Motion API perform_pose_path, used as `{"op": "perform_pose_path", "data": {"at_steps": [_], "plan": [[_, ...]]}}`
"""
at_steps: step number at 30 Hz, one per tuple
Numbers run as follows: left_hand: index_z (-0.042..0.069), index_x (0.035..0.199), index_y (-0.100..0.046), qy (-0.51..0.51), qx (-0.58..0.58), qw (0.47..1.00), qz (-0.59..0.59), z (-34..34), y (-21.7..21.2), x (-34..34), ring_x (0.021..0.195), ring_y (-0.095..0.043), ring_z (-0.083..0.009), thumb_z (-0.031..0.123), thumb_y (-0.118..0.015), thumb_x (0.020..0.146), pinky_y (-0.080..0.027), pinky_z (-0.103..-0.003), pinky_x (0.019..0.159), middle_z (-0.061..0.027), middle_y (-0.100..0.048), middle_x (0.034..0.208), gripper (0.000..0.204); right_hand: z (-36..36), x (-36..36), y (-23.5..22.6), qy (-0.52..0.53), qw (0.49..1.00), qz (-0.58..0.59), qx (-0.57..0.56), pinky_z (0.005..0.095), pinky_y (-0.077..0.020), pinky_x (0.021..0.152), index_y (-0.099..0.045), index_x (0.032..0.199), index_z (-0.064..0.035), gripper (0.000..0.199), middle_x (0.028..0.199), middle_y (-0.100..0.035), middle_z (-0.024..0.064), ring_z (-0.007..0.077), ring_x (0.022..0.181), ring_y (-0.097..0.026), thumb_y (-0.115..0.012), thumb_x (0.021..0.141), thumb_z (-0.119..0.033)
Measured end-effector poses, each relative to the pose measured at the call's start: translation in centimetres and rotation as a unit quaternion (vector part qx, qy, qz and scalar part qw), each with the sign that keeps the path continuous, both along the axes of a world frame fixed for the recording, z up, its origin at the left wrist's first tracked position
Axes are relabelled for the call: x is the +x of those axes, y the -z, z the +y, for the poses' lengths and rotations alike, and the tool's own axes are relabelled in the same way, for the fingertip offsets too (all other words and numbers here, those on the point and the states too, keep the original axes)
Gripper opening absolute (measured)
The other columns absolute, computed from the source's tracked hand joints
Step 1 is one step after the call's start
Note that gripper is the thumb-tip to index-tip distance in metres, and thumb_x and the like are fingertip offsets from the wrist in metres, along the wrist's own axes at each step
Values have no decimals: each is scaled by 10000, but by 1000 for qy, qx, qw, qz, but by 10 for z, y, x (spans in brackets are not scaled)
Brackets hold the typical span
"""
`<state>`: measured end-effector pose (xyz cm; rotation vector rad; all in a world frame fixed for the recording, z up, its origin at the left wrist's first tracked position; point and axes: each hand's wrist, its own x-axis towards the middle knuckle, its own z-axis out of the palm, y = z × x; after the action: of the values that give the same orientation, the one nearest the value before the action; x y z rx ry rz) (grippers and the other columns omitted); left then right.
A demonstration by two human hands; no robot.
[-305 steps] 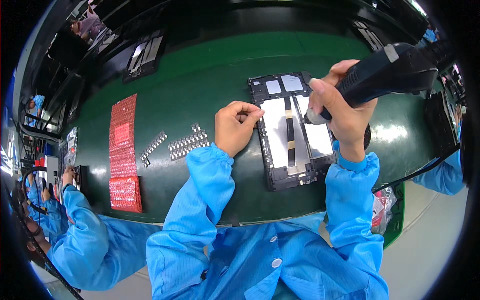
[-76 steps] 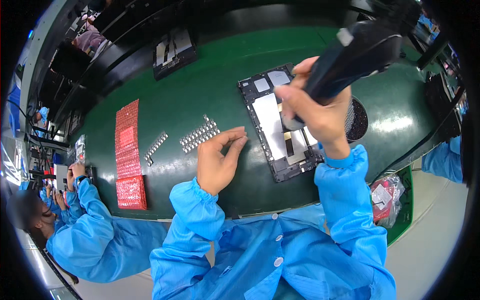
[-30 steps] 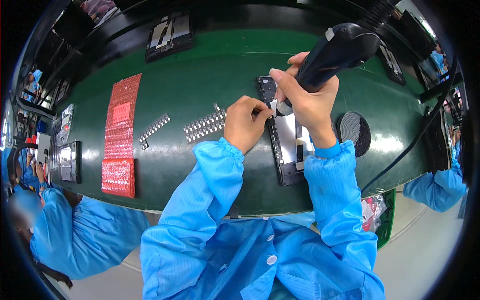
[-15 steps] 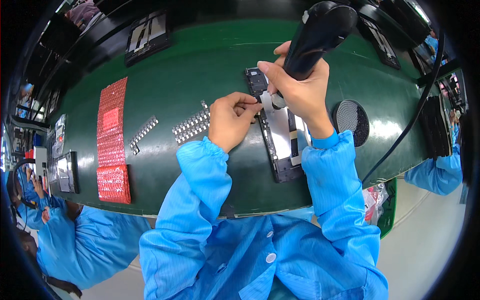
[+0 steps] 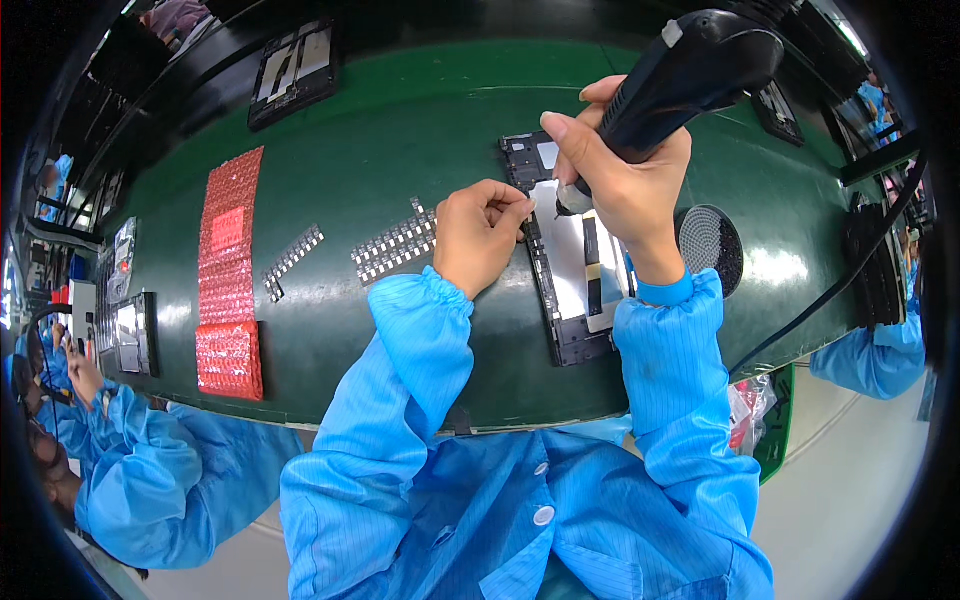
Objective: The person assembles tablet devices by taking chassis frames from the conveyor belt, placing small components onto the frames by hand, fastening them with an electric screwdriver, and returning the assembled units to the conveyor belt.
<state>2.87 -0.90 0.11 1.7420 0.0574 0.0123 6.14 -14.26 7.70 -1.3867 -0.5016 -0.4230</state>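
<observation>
My right hand (image 5: 640, 195) is wrapped round a black power screwdriver (image 5: 690, 80). The tool is tilted, its pale nose end over the silver plate of a flat black device chassis (image 5: 580, 348). Whether the tip touches the plate, I cannot tell. At the chassis's left edge my left hand (image 5: 475, 235) is closed in a pinch, thumb against fingers. Whatever is between those fingertips is hidden. Just left of that hand lie rows of small black-and-white parts (image 5: 390, 250). A round grey dish (image 5: 705, 248) with tiny dark pieces sits right of my right wrist.
Red bubble wrap (image 5: 228, 280) lies at the left, beside a short strip of parts (image 5: 292, 262). Another chassis (image 5: 293, 75) rests at the back left. A dark cable (image 5: 850, 290) crosses the right side. A co-worker in a blue sleeve (image 5: 170, 440) sits at the left.
My right hand and the screwdriver have moved right, the nose shifting from the chassis's left edge to over the silver plate. The left hand stays pinched by that edge.
</observation>
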Motion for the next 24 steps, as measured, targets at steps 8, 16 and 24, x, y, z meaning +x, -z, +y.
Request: {"op": "perform_pose_path", "data": {"at_steps": [8, 16, 24], "plan": [[-64, 784, -629, 26, 62, 997, 49, 10, -19, 11, 498, -627, -142, 68, -719, 766, -477, -251, 422, -107, -646, 653, 160, 15, 1, 6, -19, 999, 19, 17, 207, -417, 442, -567, 903, 11, 248, 603, -608, 29, 74, 489, -560, -740, 725, 12], [-56, 744, -612, 71, 68, 988, 119, 17, -22, 18, 487, -636, -150, 81, -734, 756, -472, -244, 383, -108, -639, 624, 184, 22, 4, 13, -21, 999, 39, 16, 215, -416, 436, -557, 893, 15, 253, 598, -603, 30, 81, 488, -564, -745, 725, -2], [-47, 735, -621, 66, 79, 987, 125, 17, -23, 18, 488, -638, -153, 99, -728, 765, -466, -253, 394, -103, -643, 628, 184, 22, 5, 14, -20, 999, 42, 5, 217, -411, 427, -558, 884, 12, 245, 593, -600, 29, 85, 479, -564, -744, 724, 1]]}}
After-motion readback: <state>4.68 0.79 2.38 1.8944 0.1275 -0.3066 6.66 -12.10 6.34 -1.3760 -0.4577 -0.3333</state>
